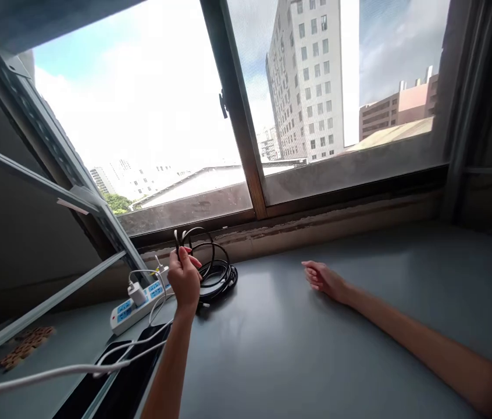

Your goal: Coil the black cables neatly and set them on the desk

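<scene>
My left hand [185, 278] is closed round a black cable [202, 233], holding a looped part of it up near the window sill. Pale ends of the cable poke out above my fingers. Just right of that hand, a coil of black cable [228, 282] lies on the grey tabletop [263, 349]. My right hand [321, 278] is over the table to the right, its fingers curled in with nothing visible in them. It is apart from the cables.
On the left, a white power strip [130, 317] has white plugs [136, 293] in it. A white cable [54, 372] crosses dark flat devices [128, 384]. A brown beaded-looking item [27, 347] lies far left. Metal shelf uprights [75, 169] frame the window.
</scene>
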Demonstrator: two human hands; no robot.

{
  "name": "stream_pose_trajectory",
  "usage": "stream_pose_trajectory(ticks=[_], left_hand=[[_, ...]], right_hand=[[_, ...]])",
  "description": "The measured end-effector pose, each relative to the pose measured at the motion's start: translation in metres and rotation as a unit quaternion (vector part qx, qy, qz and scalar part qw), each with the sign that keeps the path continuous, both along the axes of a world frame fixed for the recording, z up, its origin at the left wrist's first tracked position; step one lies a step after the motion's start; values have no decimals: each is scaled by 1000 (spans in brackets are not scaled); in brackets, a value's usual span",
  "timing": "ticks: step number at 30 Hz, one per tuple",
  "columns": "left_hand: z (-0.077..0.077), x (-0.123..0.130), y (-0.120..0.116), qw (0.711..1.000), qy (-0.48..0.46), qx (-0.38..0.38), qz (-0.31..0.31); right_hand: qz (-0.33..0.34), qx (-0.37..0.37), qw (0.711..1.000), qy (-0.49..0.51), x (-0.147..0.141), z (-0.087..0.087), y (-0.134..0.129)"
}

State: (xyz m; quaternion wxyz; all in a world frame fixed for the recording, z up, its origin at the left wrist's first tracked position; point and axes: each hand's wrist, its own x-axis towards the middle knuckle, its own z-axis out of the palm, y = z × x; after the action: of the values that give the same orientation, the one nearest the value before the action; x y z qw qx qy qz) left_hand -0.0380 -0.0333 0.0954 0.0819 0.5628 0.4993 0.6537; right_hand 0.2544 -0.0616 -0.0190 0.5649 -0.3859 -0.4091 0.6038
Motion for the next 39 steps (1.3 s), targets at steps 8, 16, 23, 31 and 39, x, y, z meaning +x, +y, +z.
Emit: stream_pose_trajectory(ticks=[8,16,23,31,39], left_hand=[[65,57,-20,920,-215,-94,-315],[99,79,-32,887,-248,-137,-364],[98,56,-24,899,-146,-140,-388],[100,24,-12,954,-191,-47,-226],[103,21,-23,961,-191,69,-185]], right_hand=[[-49,135,983,-112,-29,85,0],[-138,363,821,-419,-90,203,-35],[15,329,896,-299,-83,199,-25],[-1,285,957,-52,-71,210,-44],[-84,317,942,77,-29,216,-75]])
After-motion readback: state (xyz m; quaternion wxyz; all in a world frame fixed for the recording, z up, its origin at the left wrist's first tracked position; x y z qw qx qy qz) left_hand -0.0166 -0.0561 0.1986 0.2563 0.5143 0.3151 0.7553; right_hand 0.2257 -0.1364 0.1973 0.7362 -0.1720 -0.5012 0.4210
